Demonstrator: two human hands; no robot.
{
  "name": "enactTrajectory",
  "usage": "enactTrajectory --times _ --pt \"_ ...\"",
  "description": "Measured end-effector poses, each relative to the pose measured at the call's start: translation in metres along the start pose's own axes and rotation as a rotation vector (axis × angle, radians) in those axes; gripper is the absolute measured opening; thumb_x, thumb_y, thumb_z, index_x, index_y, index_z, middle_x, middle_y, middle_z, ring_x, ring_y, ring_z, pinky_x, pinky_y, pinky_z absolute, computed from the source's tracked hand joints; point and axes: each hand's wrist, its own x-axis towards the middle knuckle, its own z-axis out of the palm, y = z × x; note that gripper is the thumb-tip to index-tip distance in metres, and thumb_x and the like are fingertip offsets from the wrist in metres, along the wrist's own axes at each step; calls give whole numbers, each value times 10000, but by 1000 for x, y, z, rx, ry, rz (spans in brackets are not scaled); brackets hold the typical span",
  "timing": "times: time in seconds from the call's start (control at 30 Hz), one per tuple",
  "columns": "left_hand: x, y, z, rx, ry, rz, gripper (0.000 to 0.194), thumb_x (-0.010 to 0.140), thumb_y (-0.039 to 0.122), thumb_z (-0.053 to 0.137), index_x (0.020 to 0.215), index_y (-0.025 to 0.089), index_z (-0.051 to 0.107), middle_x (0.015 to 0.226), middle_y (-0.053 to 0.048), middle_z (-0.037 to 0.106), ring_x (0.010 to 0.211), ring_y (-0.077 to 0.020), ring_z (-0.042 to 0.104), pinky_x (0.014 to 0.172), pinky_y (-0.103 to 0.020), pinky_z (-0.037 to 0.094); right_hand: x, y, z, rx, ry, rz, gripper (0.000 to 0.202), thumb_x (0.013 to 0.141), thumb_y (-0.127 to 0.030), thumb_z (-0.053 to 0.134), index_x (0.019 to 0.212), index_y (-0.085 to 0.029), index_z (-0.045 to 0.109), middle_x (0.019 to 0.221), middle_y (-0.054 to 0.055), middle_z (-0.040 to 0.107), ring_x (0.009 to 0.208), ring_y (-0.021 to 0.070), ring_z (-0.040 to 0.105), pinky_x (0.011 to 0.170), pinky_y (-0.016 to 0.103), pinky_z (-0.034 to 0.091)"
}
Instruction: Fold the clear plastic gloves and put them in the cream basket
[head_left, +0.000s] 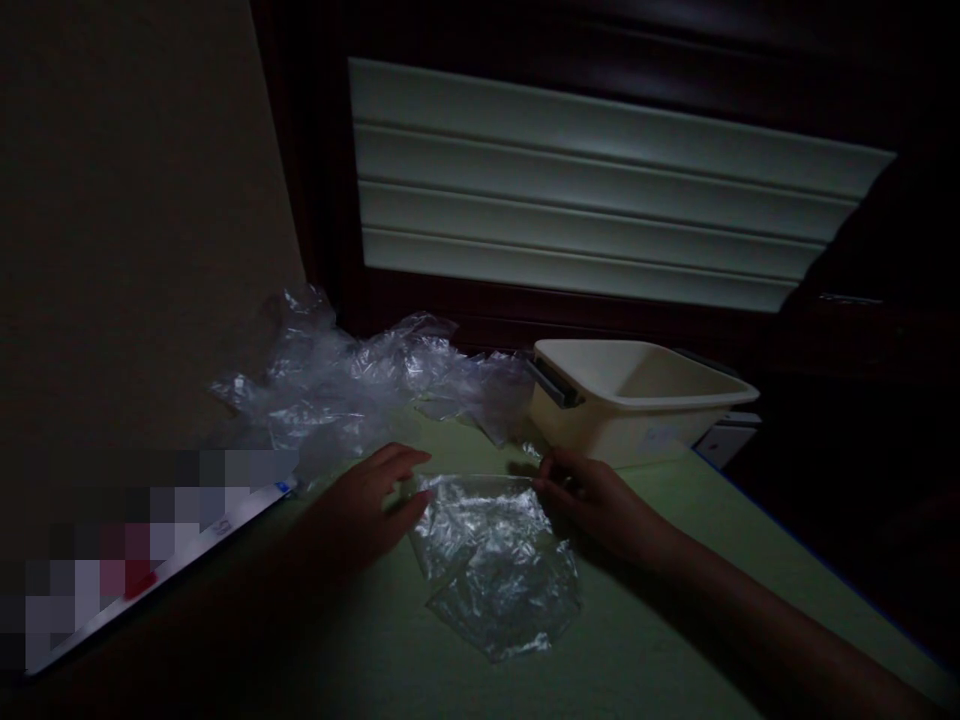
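Note:
A crinkled clear plastic bag [499,565] lies flat on the green table [645,610] between my hands. My left hand [379,500] is at the bag's upper left corner, its thumb and fingers apart and nothing held between them. At the upper right corner, my right hand [596,500] has its thumb and fingertips pinched together on the edge of the bag. More crumpled clear plastic [360,380] is heaped behind my left hand, against the wall.
A cream plastic bin [615,425] with dark handles stands at the back right. Behind the table is a dark frame with pale slats [585,190]. A white-edged flat object [217,535], partly pixelated, lies at the left. The table's blue edge runs along the right.

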Motion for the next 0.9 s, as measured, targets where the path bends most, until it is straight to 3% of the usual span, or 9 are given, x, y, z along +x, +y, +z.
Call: enactTrajectory --times 0.1,0.2,0.33,0.47,0.57,0.67,0.73,0.9 --pt "2 -3 4 -66 35 -153 562 729 494 571 1161 135 579 1047 -123 662 874 -250 634 725 -342 529 -2 -3 1 52 43 -11 178 882 -343 474 773 -204 495 700 31 549 634 161 510 556 280 406" --pt "2 -4 5 -119 -47 -211 518 691 534 614 1051 164 649 926 -73 695 805 -240 637 708 -328 518 -3 -4 2 95 87 -14 177 885 -354 482 788 -207 495 715 32 555 640 164 518 566 287 411" --pt "3 -3 2 -161 -115 -161 340 721 478 580 817 172 694 766 -27 690 718 -196 620 663 -267 474 -4 -5 3 146 94 -10 174 886 -344 505 788 -201 510 715 27 559 641 159 521 567 281 411" --pt "6 -4 1 -142 -111 -127 315 746 452 532 690 179 681 685 -17 676 651 -170 586 611 -247 426 -4 -1 4 204 51 9 167 868 -360 544 857 -194 533 746 32 582 665 161 546 570 276 422" --pt "7 -6 1 -138 -106 -115 301 746 438 530 696 183 681 680 -11 677 640 -160 577 602 -239 412 -3 4 3 339 -7 85 325 835 -407 599 1064 -198 503 819 45 607 696 171 570 581 289 442" --pt "8 -6 1 -137 -108 -113 290 741 429 534 702 181 680 677 -10 673 631 -156 569 594 -236 405 -2 8 1 476 -98 177 541 721 -368 735 1154 -204 456 836 28 597 740 176 579 646 307 460" --pt "7 -5 0 -137 -108 -119 294 742 430 531 704 178 678 678 -13 669 630 -156 566 592 -237 404 -2 10 0 499 -159 189 573 671 -334 775 1130 -200 459 821 12 587 742 169 581 665 306 463" --pt "6 4 -6 -156 -146 -147 254 761 393 545 730 179 678 713 -10 673 677 -161 586 647 -241 432 -1 13 1 435 -200 172 282 702 -319 745 852 -166 563 756 5 576 685 144 559 629 283 438"
